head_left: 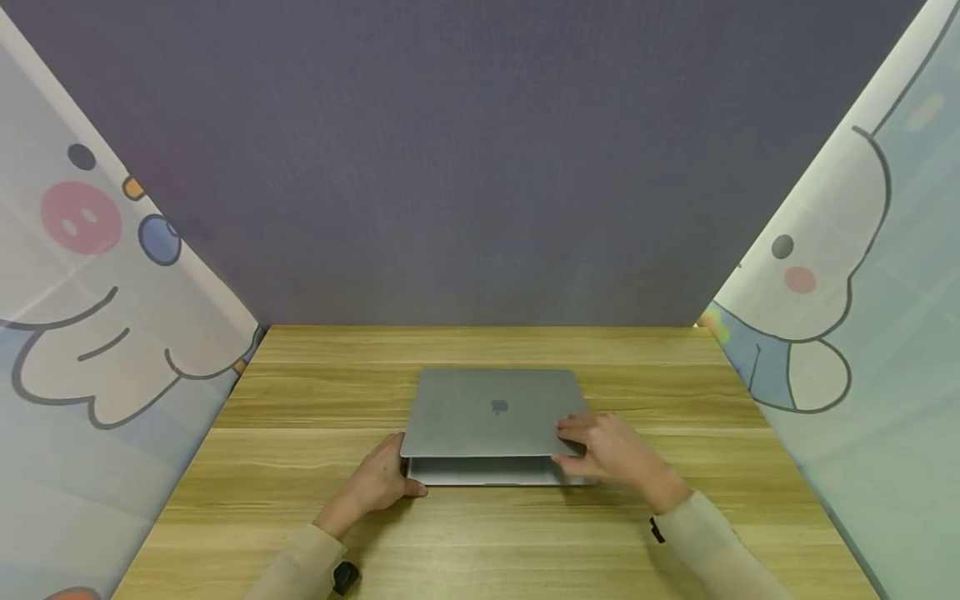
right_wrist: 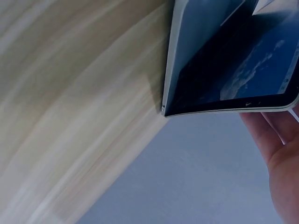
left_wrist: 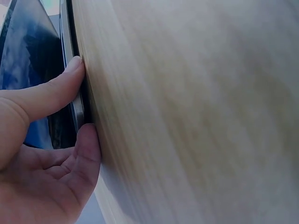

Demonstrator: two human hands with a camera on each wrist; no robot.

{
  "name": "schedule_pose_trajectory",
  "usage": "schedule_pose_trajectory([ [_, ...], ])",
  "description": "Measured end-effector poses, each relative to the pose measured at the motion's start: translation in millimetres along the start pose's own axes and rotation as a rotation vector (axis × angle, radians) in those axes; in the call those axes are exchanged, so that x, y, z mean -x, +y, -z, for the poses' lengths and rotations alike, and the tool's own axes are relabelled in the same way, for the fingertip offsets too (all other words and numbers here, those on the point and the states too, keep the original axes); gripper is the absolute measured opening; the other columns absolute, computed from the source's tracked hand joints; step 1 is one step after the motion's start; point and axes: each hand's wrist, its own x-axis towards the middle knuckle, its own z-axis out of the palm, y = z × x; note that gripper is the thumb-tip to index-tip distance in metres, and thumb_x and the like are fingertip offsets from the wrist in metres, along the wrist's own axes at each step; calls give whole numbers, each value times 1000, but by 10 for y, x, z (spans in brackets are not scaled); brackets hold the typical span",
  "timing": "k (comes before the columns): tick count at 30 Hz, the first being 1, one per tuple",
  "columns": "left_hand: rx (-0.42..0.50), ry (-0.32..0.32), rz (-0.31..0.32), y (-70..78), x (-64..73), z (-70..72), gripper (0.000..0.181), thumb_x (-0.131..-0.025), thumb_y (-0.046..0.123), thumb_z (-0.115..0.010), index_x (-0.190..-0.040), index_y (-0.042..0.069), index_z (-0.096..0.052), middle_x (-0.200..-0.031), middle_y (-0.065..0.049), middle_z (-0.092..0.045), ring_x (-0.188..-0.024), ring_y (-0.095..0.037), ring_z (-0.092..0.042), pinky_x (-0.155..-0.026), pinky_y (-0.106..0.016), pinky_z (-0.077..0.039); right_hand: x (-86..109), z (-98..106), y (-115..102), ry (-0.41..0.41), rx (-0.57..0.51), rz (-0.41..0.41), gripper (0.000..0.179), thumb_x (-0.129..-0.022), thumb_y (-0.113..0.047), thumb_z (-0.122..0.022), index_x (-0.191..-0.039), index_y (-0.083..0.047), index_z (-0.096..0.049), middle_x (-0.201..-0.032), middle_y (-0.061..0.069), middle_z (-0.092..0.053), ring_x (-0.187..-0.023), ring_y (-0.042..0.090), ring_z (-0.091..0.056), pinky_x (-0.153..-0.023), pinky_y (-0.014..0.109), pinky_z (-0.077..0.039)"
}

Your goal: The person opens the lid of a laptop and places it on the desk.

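A grey laptop [head_left: 465, 417] lies on the table with its lid partly raised, a dark gap showing along the front. My left hand [head_left: 377, 477] holds the base at its front left corner. In the left wrist view the thumb [left_wrist: 53, 93] and a fingertip press on the edge of the base, close to the wood. My right hand [head_left: 617, 450] grips the lid near its front right corner, fingers on top and thumb at the edge. The right wrist view looks in from the side: the lit screen [right_wrist: 261, 70] shows a blue picture, and fingers [right_wrist: 261, 135] reach behind the lid.
The wooden table [head_left: 300, 400] runs back to a dark grey panel [head_left: 480, 167]. Curtains with cartoon animals hang at the left [head_left: 90, 333] and right [head_left: 885, 333]. Small black wrist straps [head_left: 345, 577] show by both sleeves.
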Motion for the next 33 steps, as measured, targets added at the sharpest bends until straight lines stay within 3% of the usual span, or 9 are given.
schedule_pose_trajectory([
  [10, -11, 0, -59, -15, 6, -12, 88, -63, 14, -97, -139, 2, -55, -124, -22, -63, -110, -34, -61, -96, -53, -50, -54, 51, 70, 64, -55, -19, 23, -83, -25, -83, -92, -4, -81, -96, 9, -77, -82, 22, -75, -61, 29, -59],
  [15, -17, -10, -33, -11, 18, -9, 101, -65, 16, -97, -150, 2, -44, -124, -24, -62, -110, -34, -60, -96, -52, -50, -82, 92, 80, 82, -72, -66, 23, -82, -25, -84, -93, -5, -80, -96, 6, -77, -84, 20, -75, -65, 31, -60],
  [22, 5, -33, 13, -13, -7, -3, 79, -67, 18, -97, -129, -10, -56, -114, -16, -63, -101, -27, -61, -89, -47, -53, -146, 154, 122, 126, -126, -129, 22, -82, -22, -84, -95, -5, -80, -95, 4, -78, -82, 19, -75, -66, 33, -60],
  [26, 10, -39, 29, -5, -18, -2, 77, -67, 17, -96, -128, -9, -56, -112, -13, -63, -99, -24, -61, -88, -46, -53, -219, 191, 177, 157, -154, -141, 21, -82, -19, -81, -95, -3, -80, -91, 5, -78, -76, 16, -74, -63, 30, -59],
  [33, -9, -51, 45, 9, -19, -9, 81, -67, 18, -96, -131, -10, -54, -111, -13, -63, -97, -22, -60, -86, -45, -54, -306, 266, 236, 149, -214, -237, 19, -83, -15, -81, -96, -2, -79, -92, 7, -77, -75, 17, -74, -67, 33, -60],
])
